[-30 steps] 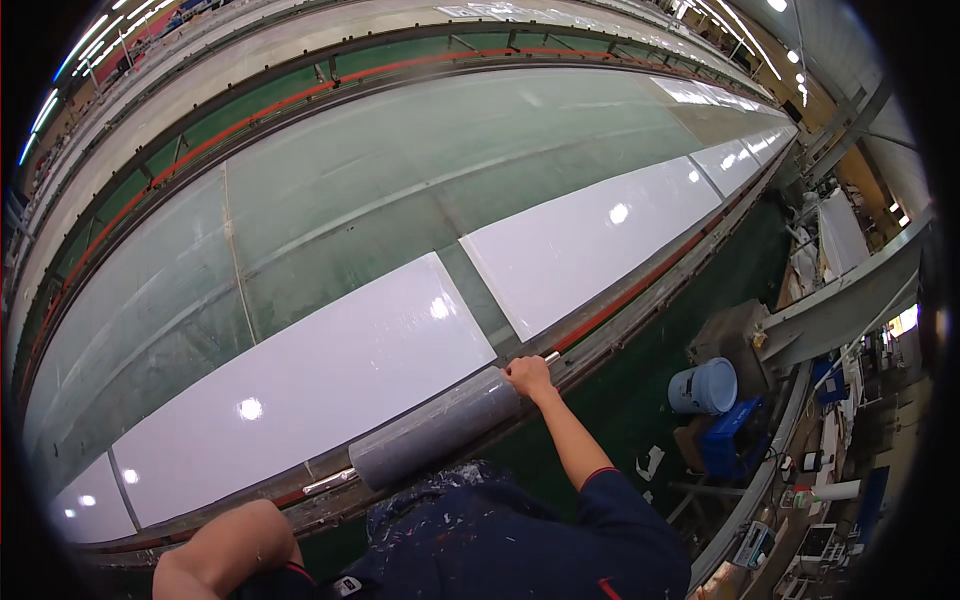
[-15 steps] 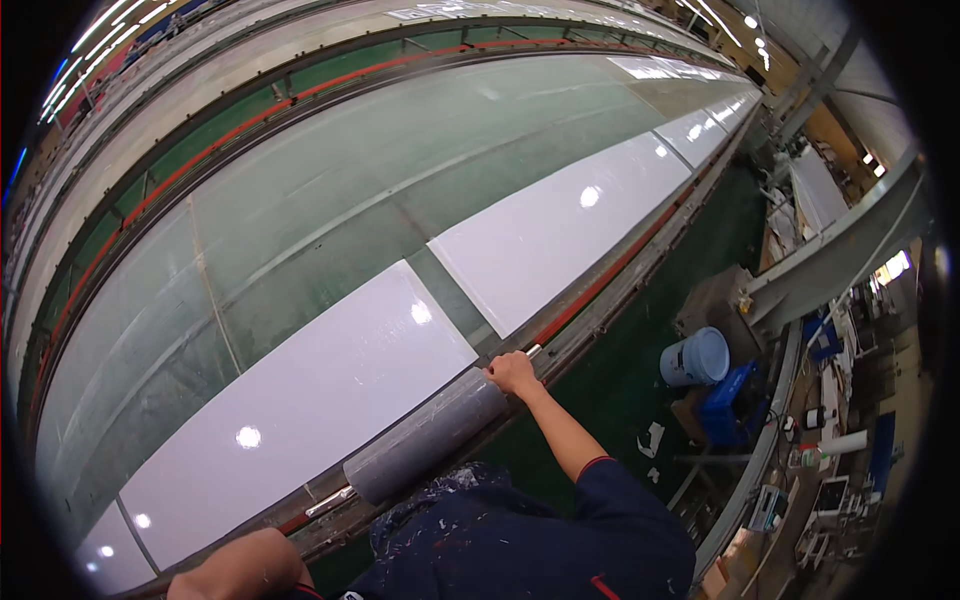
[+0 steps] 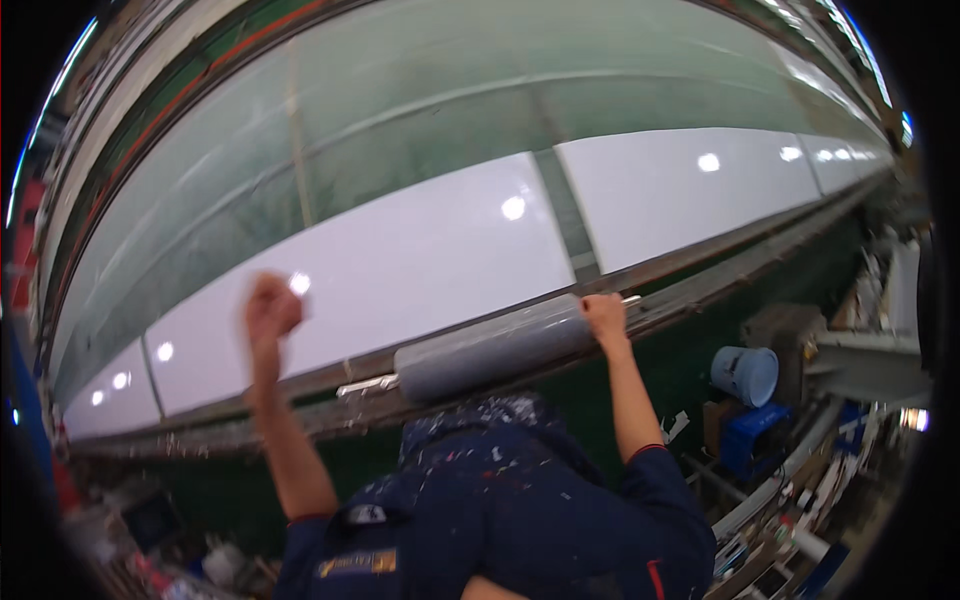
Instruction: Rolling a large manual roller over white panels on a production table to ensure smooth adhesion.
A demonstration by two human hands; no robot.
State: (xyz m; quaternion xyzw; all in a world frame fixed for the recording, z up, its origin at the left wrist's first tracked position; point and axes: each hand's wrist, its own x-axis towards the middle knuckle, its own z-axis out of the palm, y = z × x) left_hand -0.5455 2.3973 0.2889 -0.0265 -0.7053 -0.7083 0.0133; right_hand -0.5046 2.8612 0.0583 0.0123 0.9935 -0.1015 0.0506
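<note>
A wide roll of grey, semi-clear plastic film [image 3: 490,350] lies along the near edge of a long table, with a shiny metal rod [image 3: 368,387] sticking out of its ends. My right hand [image 3: 605,318] is closed at the roll's right end. My left hand [image 3: 272,305] is raised over the left white panel [image 3: 400,265], away from the roll. Motion smears its fingers, so I cannot make out whether they hold anything. Beyond a narrow gap lies another glossy white panel [image 3: 690,195].
The long table has a greenish, glassy surface [image 3: 430,130] and a raised near rail [image 3: 720,262]. Behind me on the right stand a light blue bucket [image 3: 743,375], a blue crate [image 3: 755,438] and a cluttered bench. More clutter fills the lower left.
My left arm has swung up from the lower left, bringing the hand into view over the white panel. My right hand remains at the roll's end. The view has turned and shifted.
</note>
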